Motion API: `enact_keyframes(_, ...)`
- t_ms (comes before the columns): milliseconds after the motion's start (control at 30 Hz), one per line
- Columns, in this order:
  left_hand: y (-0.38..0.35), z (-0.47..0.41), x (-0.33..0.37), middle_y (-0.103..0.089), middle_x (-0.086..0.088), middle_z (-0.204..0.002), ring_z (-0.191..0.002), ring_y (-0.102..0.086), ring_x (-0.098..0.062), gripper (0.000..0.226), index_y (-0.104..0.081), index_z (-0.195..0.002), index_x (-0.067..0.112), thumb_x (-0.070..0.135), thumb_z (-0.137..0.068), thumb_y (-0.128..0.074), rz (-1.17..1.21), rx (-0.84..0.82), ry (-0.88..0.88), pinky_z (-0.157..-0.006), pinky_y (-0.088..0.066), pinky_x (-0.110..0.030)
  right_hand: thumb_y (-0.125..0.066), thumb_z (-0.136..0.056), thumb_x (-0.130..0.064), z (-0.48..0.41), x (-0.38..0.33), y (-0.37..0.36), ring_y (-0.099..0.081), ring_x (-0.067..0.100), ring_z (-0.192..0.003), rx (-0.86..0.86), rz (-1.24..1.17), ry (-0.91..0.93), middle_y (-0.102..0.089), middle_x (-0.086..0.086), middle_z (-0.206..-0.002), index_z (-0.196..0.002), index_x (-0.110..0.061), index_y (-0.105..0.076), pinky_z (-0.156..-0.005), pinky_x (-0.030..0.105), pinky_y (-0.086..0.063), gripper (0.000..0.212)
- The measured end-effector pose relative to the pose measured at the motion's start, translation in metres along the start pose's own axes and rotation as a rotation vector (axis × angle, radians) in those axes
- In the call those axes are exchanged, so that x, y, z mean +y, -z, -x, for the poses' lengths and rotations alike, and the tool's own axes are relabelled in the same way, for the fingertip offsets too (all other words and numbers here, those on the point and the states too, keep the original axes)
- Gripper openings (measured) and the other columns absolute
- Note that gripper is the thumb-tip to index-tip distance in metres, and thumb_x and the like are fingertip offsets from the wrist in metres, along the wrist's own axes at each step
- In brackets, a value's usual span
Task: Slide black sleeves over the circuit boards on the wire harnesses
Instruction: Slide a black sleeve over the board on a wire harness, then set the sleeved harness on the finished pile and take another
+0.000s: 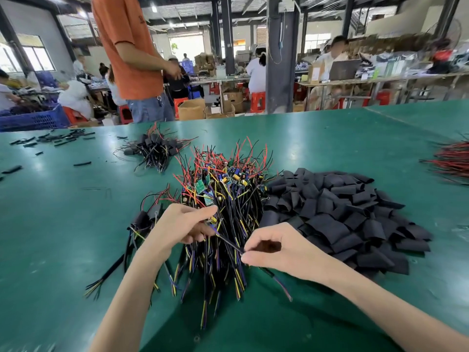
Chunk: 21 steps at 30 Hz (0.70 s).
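Observation:
A big heap of wire harnesses [228,189] with small green circuit boards lies in the middle of the green table [63,214]. To its right is a pile of flat black sleeves [350,219]. My left hand [180,224] pinches one harness at its board end over the heap's near side. My right hand [276,247] pinches the black wire bundle [229,242] of that same harness, which stretches between the two hands. A few sleeved harnesses [142,222] lie just left of my left hand.
A second bunch of sleeved harnesses [154,148] lies farther back. Loose black tube pieces [61,139] are scattered at the far left. Red and black wires [451,161] lie at the right edge. A person in an orange shirt [129,47] stands behind the table.

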State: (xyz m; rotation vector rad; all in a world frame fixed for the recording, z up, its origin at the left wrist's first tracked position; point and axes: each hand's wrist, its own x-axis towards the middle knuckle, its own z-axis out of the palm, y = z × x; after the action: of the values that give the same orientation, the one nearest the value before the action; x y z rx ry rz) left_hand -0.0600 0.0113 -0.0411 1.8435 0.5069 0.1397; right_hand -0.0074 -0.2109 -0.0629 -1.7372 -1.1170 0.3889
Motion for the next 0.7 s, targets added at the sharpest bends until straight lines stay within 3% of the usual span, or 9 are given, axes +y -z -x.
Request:
enact_keyframes(100,0.002,-0.001,0.001,-0.071,-0.022,-0.08,-0.054,-0.064,-0.017,0.023,-0.067,-0.096,-0.002,0.017,-0.083,-0.071,0.153,-0.025,0.082,-0.046,-0.049,-0.02,-0.074,-0.08,-0.022,0.0,0.003,-0.004,-0.044,0.001,-0.055,-0.028,0.02,0.012,-0.057,-0.01,-0.06,-0.075,-0.01,-0.068,-0.054,0.014,-0.032,0.015)
enact_keyframes(167,0.003,-0.001,0.002,-0.072,-0.021,-0.079,-0.059,-0.067,-0.022,0.014,-0.063,-0.095,-0.001,0.008,-0.085,-0.066,0.234,-0.053,0.117,-0.05,-0.053,-0.023,-0.075,-0.08,-0.023,0.0,0.004,-0.004,-0.044,0.001,-0.056,-0.022,0.025,0.005,-0.057,-0.01,-0.062,-0.077,-0.008,-0.069,-0.054,0.014,-0.032,0.016)
enact_keyframes(333,0.001,0.001,0.006,-0.066,-0.014,-0.062,-0.056,-0.066,-0.022,0.021,-0.062,-0.089,0.009,0.028,-0.085,-0.069,0.255,0.0,0.122,-0.047,-0.052,-0.024,-0.074,-0.08,-0.029,-0.002,0.004,0.003,-0.05,0.0,-0.058,-0.01,0.026,-0.013,-0.065,-0.004,-0.066,-0.078,-0.018,-0.072,-0.056,0.015,-0.036,0.012)
enact_keyframes(400,0.002,0.003,0.009,-0.066,-0.013,-0.062,-0.054,-0.066,-0.021,0.02,-0.058,-0.087,0.008,0.027,-0.087,-0.065,0.274,0.033,0.122,-0.047,-0.053,-0.025,-0.067,-0.085,-0.032,-0.004,0.008,0.011,-0.047,0.001,-0.052,0.131,0.126,-0.012,-0.064,-0.002,-0.061,-0.074,-0.018,-0.07,-0.052,0.016,-0.034,0.019)
enact_keyframes(467,0.004,0.004,0.013,-0.068,-0.013,-0.066,-0.054,-0.065,-0.021,0.016,-0.053,-0.081,0.007,0.017,-0.092,-0.054,0.371,0.044,0.104,-0.049,-0.055,-0.027,-0.061,-0.089,-0.03,-0.009,0.02,0.025,-0.052,0.008,-0.057,0.347,0.421,-0.028,-0.063,-0.002,-0.064,-0.073,-0.016,-0.067,-0.057,0.026,-0.041,0.022)
enact_keyframes(567,0.007,0.007,0.019,-0.065,-0.017,-0.079,-0.053,-0.063,-0.018,0.021,-0.056,-0.085,-0.001,-0.001,-0.093,-0.037,0.544,0.036,0.032,-0.049,-0.055,-0.025,-0.057,-0.089,-0.023,-0.01,0.041,0.044,-0.055,0.019,-0.092,0.423,0.773,-0.155,-0.061,-0.004,-0.092,-0.097,-0.02,-0.064,-0.08,0.033,-0.044,0.01)
enact_keyframes(700,0.014,0.009,0.019,-0.052,-0.007,-0.074,-0.053,-0.046,-0.012,0.031,-0.057,-0.104,-0.007,0.0,-0.092,-0.029,0.716,-0.004,-0.059,-0.043,-0.043,-0.019,-0.047,-0.093,-0.014,-0.011,0.066,0.043,-0.039,0.02,-0.117,0.129,0.945,-0.077,-0.037,-0.009,-0.142,-0.136,-0.033,-0.044,-0.094,0.036,-0.036,0.047)
